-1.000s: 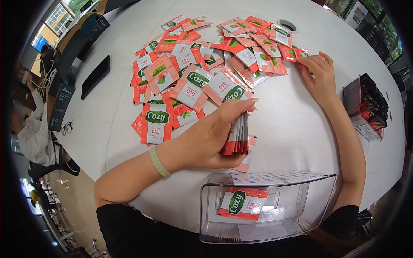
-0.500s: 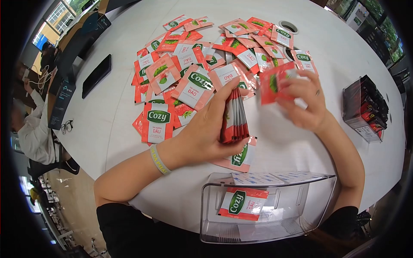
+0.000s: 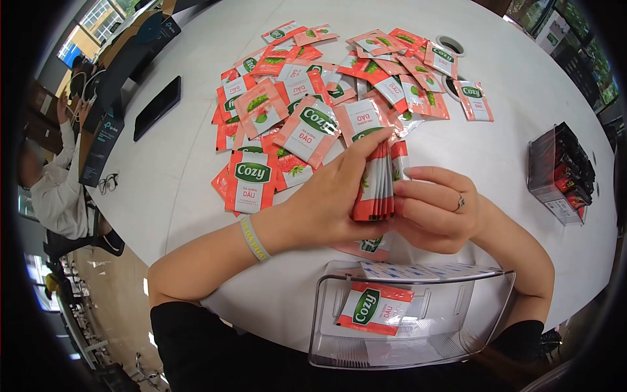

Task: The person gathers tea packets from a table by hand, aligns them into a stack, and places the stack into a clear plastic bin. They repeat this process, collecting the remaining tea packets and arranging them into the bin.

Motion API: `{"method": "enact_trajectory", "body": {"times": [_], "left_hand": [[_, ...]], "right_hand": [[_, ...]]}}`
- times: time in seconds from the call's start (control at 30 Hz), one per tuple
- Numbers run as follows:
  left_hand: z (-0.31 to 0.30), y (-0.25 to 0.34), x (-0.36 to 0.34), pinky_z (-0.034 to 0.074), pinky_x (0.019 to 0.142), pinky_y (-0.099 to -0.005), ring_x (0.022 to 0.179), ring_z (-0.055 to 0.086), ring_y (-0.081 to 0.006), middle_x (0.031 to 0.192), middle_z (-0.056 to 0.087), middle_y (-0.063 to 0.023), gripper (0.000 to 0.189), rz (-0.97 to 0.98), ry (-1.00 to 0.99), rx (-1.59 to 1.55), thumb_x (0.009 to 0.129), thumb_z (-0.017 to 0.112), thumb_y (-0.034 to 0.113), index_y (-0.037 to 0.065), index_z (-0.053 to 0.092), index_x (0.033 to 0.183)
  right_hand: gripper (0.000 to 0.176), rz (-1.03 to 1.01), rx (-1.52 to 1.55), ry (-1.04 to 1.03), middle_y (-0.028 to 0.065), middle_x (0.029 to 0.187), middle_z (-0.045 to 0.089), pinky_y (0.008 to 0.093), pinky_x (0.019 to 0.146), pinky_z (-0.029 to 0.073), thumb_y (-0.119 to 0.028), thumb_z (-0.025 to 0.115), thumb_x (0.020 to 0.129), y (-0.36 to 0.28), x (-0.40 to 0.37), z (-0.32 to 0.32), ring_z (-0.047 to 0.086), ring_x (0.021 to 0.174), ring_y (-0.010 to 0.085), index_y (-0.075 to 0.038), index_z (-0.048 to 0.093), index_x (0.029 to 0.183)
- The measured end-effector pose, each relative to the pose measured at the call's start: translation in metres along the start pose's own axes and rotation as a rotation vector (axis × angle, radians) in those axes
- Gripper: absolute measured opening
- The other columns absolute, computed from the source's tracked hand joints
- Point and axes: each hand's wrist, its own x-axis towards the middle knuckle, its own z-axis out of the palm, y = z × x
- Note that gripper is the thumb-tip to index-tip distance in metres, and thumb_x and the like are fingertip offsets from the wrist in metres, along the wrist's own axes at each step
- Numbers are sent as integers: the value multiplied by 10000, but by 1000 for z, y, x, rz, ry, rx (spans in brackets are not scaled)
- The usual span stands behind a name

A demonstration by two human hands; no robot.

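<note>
My left hand (image 3: 346, 189) is wrapped round a stack of red-and-white tea sachets (image 3: 375, 186), held on edge above the table. Against the right side of that stack, my right hand (image 3: 434, 206) pinches one more sachet (image 3: 400, 159), partly hidden by the fingers. Beyond both hands lies a loose pile of red and pink Cozy sachets (image 3: 307, 130). A clear plastic box (image 3: 424, 349) near my body has one red Cozy sachet (image 3: 375, 308) in it. Another pink sachet (image 3: 371, 247) shows partly below my hands.
On the white table (image 3: 176, 196) a black phone (image 3: 158, 108) and eyeglasses (image 3: 108, 183) lie to the left. Two tape rolls (image 3: 450, 45) are beyond the pile. A clear box (image 3: 555, 176) of dark sachets stands at the right. A person in white (image 3: 62, 189) sits at far left.
My right hand has moved left with a sachet, from beside the pile to the stack in my left hand. The view has shifted slightly.
</note>
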Motion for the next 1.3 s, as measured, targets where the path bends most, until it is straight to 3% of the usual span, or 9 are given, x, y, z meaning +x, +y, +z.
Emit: {"method": "enact_trajectory", "body": {"times": [0.2, 0.27, 0.4, 0.57, 0.77, 0.9, 1.1, 1.2, 1.3], "left_hand": [[-1, 0, -1, 448, 922, -411, 1113, 520, -384, 1236, 477, -226, 976, 5, -24, 6, 687, 795, 194, 29, 178, 1424], [2, -2, -2, 415, 937, -376, 1076, 501, -274, 1197, 464, -153, 1053, -42, 7, -39, 637, 845, 201, 68, 176, 1439], [2, -1, -2, 425, 930, -362, 1067, 507, -260, 1191, 467, -151, 1021, -112, -23, -106, 656, 835, 202, 66, 184, 1431], [2, -2, -3, 432, 919, -351, 1046, 507, -245, 1161, 473, -139, 1001, -108, -24, -105, 664, 825, 193, 65, 190, 1427], [-3, 4, -1, 429, 923, -353, 1070, 501, -246, 1160, 481, -140, 993, -160, -77, -78, 666, 822, 189, 58, 197, 1426], [0, 0, -2, 430, 921, -351, 1072, 502, -242, 1163, 486, -139, 987, -138, -70, -134, 667, 821, 183, 60, 201, 1424], [-3, 0, -2, 423, 927, -343, 1073, 498, -234, 1161, 491, -124, 980, -154, -92, -132, 668, 822, 173, 63, 202, 1420], [-2, -2, 0, 465, 860, -403, 1007, 552, -371, 1130, 508, -212, 965, -60, -71, -74, 660, 769, 128, 68, 176, 1420], [-1, -4, -2, 400, 949, -346, 1082, 463, -233, 1157, 489, -120, 996, -136, -100, -154, 657, 825, 167, 62, 193, 1419]], "right_hand": [[201, -17, 15, 88, 100, 1065, 580, 373, 774, 562, -29, 674, 686, 4, -2, 4, 618, 956, 254, -73, 636, 879], [234, -6, 28, 105, 115, 1091, 574, 373, 756, 557, -9, 674, 688, 13, -8, 2, 611, 965, 259, -68, 630, 911], [258, 358, -11, 218, 164, 1121, 557, 373, 759, 509, 15, 656, 729, 46, -23, 0, 589, 971, 300, -55, 619, 975], [250, 707, -261, -43, 176, 1171, 565, 378, 885, 474, -51, 600, 808, 125, -36, 1, 558, 1086, 296, -47, 616, 1058], [439, 861, -206, -166, 184, 1296, 535, 403, 972, 432, -196, 612, 826, 176, -65, 38, 513, 1177, 347, -47, 572, 1237], [486, 1190, 72, -296, 195, 1083, 654, 384, 842, 488, -237, 641, 792, 169, -40, 31, 638, 963, 317, -47, 581, 1235], [399, 1116, -164, -445, 131, 879, 693, 397, 842, 473, -171, 624, 763, 175, -40, 20, 651, 847, 275, -94, 653, 1154], [377, 978, -308, -590, 110, 873, 695, 438, 965, 403, -157, 628, 755, 175, -36, 8, 652, 813, 238, -129, 671, 1129], [314, 939, -427, -630, 93, 839, 691, 465, 1053, 320, -145, 627, 760, 167, -27, 3, 649, 787, 214, -141, 689, 1068]]}}
